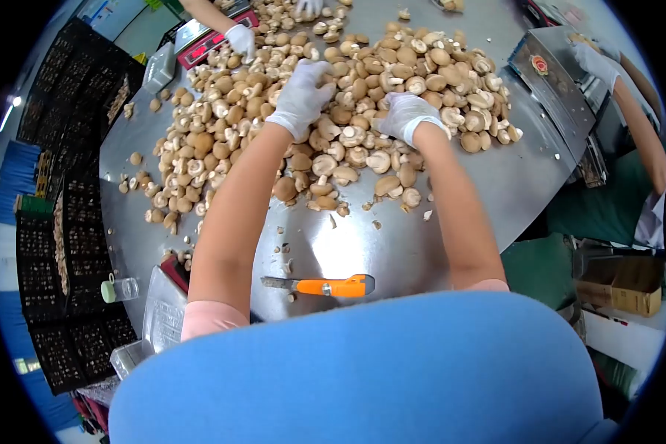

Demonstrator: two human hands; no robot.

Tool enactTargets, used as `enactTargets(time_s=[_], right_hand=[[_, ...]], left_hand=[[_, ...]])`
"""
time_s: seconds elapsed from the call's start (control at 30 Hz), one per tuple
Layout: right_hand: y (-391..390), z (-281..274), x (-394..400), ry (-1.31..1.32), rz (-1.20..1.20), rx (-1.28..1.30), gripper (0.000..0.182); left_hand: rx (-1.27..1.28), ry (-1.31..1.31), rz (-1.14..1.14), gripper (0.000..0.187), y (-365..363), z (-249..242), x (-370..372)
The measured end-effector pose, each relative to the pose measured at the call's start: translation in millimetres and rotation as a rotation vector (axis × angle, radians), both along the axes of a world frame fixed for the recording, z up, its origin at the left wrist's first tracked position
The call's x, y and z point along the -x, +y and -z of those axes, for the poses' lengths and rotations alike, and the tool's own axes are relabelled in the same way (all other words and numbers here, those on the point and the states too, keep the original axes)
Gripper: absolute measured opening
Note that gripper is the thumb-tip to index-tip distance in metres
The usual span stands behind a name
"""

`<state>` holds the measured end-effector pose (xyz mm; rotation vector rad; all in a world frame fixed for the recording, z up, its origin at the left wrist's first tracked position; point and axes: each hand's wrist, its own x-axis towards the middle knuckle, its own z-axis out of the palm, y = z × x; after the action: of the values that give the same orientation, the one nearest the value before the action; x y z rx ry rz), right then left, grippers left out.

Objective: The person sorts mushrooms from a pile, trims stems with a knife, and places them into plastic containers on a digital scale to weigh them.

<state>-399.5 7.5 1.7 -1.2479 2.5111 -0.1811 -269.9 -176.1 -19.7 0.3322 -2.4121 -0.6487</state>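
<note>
A large heap of brown-capped mushrooms [403,55] with pale stems is spread over the metal table. My left hand [303,98], in a white glove, rests on the middle of the heap, thumb and fingers apart. To its right, my right hand [409,118], also gloved, reaches into the mushrooms with its fingers bent and spread; its fingertips are partly hidden among the caps. Several mushrooms lie between the two hands. Nearer my body, an orange utility knife [337,286] lies flat on the table [392,255], its blade pointing left.
Another person's gloved hand [241,42] touches the heap near a red scale [200,50]. On the right, a co-worker's arm [640,126] is beside a metal box [551,78]. Black crates [59,244] line the left side. A small bottle [120,289] and clear trays [163,314] are at the near left.
</note>
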Motion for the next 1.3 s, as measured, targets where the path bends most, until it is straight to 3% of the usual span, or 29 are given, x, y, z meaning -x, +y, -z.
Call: enactTargets(time_s=[0.07, 0.13, 0.23, 0.33, 0.43, 0.47, 0.5, 0.53, 0.57, 0.6, 0.67, 0.7, 0.73, 0.8, 0.83, 0.87, 0.93, 0.97, 1.0, 1.07, 1.13, 1.2, 1.27, 1.3], right_hand=[[-1.9, -4.9, -2.7, -0.014, 0.014, -0.071, 0.063], [-9.0, -11.2, -10.0, 0.030, 0.004, -0.115, 0.062], [-20.5, -1.6, -0.8, 0.079, -0.031, -0.130, 0.050], [-9.1, -20.9, -3.5, 0.058, -0.061, -0.128, 0.053], [6.8, -30.2, -13.5, -0.009, 0.049, 0.168, 0.072], [7.9, -23.6, -18.9, -0.058, 0.088, 0.310, 0.065], [7.2, -12.9, -28.3, -0.556, 0.033, 0.540, 0.057], [9.5, 1.3, -42.9, -1.058, -0.024, 0.736, 0.049], [3.9, 27.3, -55.7, -1.443, 0.045, 0.924, 0.040], [17.1, -8.7, -104.5, -1.568, 0.135, 0.947, 0.045], [-1.2, 12.5, -135.2, -1.870, -0.025, 0.950, 0.050], [-5.9, 16.0, -147.0, -2.062, -0.244, 0.725, 0.056], [-18.3, 19.4, -164.7, -2.091, -0.268, 0.667, 0.056], [-45.0, 27.0, -213.5, -2.307, -0.451, 0.302, 0.063], [-51.9, 26.8, -236.3, -2.051, -0.572, 0.314, 0.063], [-55.1, 15.4, -266.4, -2.074, -0.603, 0.256, 0.063], [-52.3, -33.9, -327.9, -1.498, -0.721, 0.346, 0.062], [-53.9, -59.6, -346.2, -1.380, -0.855, 0.186, 0.056], [-51.3, -76.1, -378.2, -1.254, -0.830, 0.221, 0.049], [-61.0, -82.7, -424.2, -0.970, -1.112, 0.395, 0.053], [-76.4, -62.2, -469.4, -0.822, -1.344, 0.638, 0.045], [-78.6, -60.3, -493.4, -0.661, -1.452, 0.565, 0.040], [-83.4, -63.6, -507.3, -0.270, -1.636, 0.319, 0.046], [-79.8, -50.7, -506.8, -0.135, -1.679, 0.531, 0.053]], left_hand=[[-0.743, -0.123, -0.037, 0.025, -8.1, -16.5, -21.2], [-1.182, 0.105, 0.061, 0.028, -9.5, -24.0, -41.8], [-1.293, 0.055, 0.136, 0.035, -4.5, -40.9, -82.3], [-1.367, 0.133, 0.220, 0.039, -4.7, -47.1, -119.1], [-1.370, 0.168, 0.185, 0.039, 8.9, -78.0, -169.1], [-1.356, 0.157, 0.156, 0.039, 12.3, -86.9, -186.2], [-1.279, 0.078, 0.109, 0.039, 9.6, -90.9, -203.7], [-1.389, 0.070, 0.208, 0.039, -7.6, -85.7, -246.1], [-1.303, 0.102, 0.063, 0.037, 14.8, -103.4, -268.7], [-1.211, 0.133, -0.089, 0.036, 38.6, -122.8, -293.0], [-1.343, 0.148, -0.119, 0.040, 41.2, -117.0, -351.8], [-1.169, 0.075, -0.071, 0.048, 51.1, -115.0, -383.5], [-1.172, 0.101, -0.126, 0.048, 62.7, -114.1, -408.4], [-1.513, 0.328, -0.006, 0.059, 93.1, -109.4, -456.0], [-0.964, 0.245, -0.018, 0.065, 109.7, -92.6, -475.0], [-1.127, 0.363, -0.088, 0.064, 125.4, -96.8, -492.7], [-1.044, 0.444, -0.212, 0.059, 149.2, -107.0, -524.9], [-1.219, 0.599, -0.207, 0.061, 155.6, -110.5, -543.5], [-1.389, 0.759, -0.189, 0.064, 161.6, -113.6, -561.5], [-1.378, 0.812, -0.171, 0.060, 174.7, -115.0, -580.1], [-1.150, 0.755, -0.384, 0.048, 184.0, -109.3, -590.2], [-1.002, 0.708, -0.556, 0.034, 189.3, -102.3, -599.3], [-1.253, 0.917, -0.413, 0.035, 188.4, -94.8, -606.3], [-1.194, 0.884, -0.453, 0.034, 189.4, -93.6, -603.6]])
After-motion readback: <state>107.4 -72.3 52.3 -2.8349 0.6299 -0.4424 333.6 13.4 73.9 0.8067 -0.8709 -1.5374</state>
